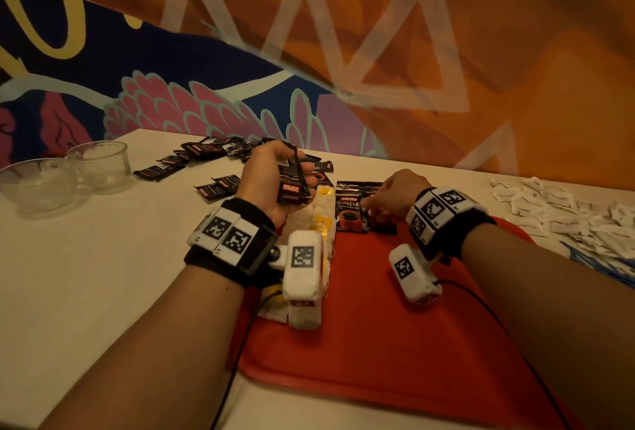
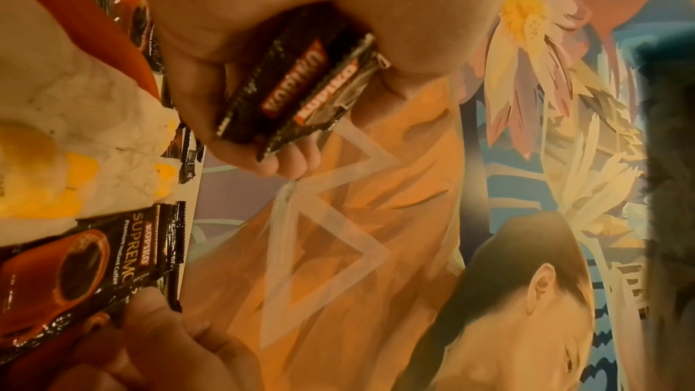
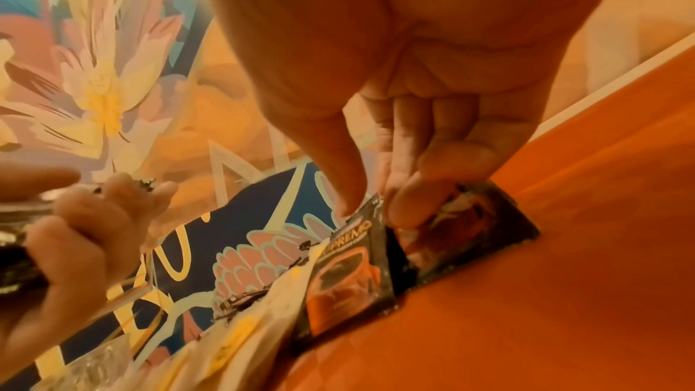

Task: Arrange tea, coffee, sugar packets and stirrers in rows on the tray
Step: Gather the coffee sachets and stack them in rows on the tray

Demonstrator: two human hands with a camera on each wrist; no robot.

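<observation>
Two glass bowls point(image 1: 65, 175): far left on the white table point(image 1: 86, 275), side by side, touching or nearly so.
Loose coffee sachets point(image 1: 206, 161): black packets scattered on the table behind the left hand, off the tray.
Left hand point(image 1: 271, 178): raised above the tray's far left corner, fingers curled round a small stack of black Kopiko sachets point(image 1: 293, 185); the left wrist view shows at least two packets point(image 2: 300, 85) pressed between thumb and fingers.
Tea bags point(image 1: 321, 213): white with yellow tags, in a column along the left edge of the red tray point(image 1: 378, 343), partly hidden by the wrist camera.
Placed coffee sachet point(image 1: 350, 209): Kopiko Supremo, lying face up at the tray's far edge, just right of the tea bags.
Right hand point(image 1: 391, 196): low over the tray's far edge, thumb and forefinger pinching the top edge of a sachet point(image 3: 350, 272); a second dark sachet point(image 3: 470, 228) lies under the curled fingers, though blur makes it unclear whether they grip it.
Sugar packets point(image 1: 563, 209): white heap on the table, right of the tray.
Blue items point(image 1: 604, 268): at the far right edge, possibly stirrers, too blurred to tell.
</observation>
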